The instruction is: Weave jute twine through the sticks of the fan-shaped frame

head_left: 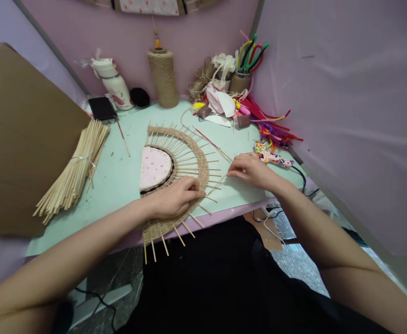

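Observation:
A half-round woven piece [203,162] with thin sticks radiating outward lies on the pale green table [119,139]. Its flat side faces left, and a white patch with pink dots [155,167] fills its centre, edged in black. My left hand [177,197] rests across the lower woven band, its fingers closed at the outer edge near a stick and the twine. To the right of the piece, my right hand [247,168] pinches a thin twine [219,184] that runs to the edge by my left fingertips.
A tied stick bundle [74,169] and cardboard [25,134] stand left. Behind are a bottle [114,86], a twine cone [163,76], and a tool cup [241,82]. Coloured pipe cleaners [271,123] and a patterned glue gun [273,157] with a cable lie right.

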{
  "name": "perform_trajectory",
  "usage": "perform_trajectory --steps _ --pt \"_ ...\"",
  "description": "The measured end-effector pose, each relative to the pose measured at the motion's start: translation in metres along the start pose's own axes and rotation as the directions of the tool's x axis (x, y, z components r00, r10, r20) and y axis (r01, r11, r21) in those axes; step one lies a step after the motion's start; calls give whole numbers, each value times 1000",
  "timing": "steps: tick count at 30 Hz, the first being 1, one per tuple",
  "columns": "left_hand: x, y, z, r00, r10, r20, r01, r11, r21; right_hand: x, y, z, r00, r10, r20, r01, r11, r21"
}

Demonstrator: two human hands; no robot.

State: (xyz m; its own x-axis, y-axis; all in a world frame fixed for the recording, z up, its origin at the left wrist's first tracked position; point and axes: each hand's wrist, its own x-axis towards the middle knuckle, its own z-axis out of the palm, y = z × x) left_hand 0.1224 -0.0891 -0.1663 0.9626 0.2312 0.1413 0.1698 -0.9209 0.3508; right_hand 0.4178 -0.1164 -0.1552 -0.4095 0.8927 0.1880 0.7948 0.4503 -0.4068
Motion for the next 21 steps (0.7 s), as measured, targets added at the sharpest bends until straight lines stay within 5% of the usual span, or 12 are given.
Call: perform_trajectory --steps 4,11,21 --pt "-5 6 -7 999 35 -13 -36 997 -68 -5 -23 16 991 98 -87 -102 994 -42" --pt "-17 14 -15 996 59 72 -37 962 -271 -51 -64 30 992 121 -26 -121 993 9" --pt "-15 22 -15 992 44 121 -20 982 -188 -72 -74 47 977 213 -16 -213 977 15"
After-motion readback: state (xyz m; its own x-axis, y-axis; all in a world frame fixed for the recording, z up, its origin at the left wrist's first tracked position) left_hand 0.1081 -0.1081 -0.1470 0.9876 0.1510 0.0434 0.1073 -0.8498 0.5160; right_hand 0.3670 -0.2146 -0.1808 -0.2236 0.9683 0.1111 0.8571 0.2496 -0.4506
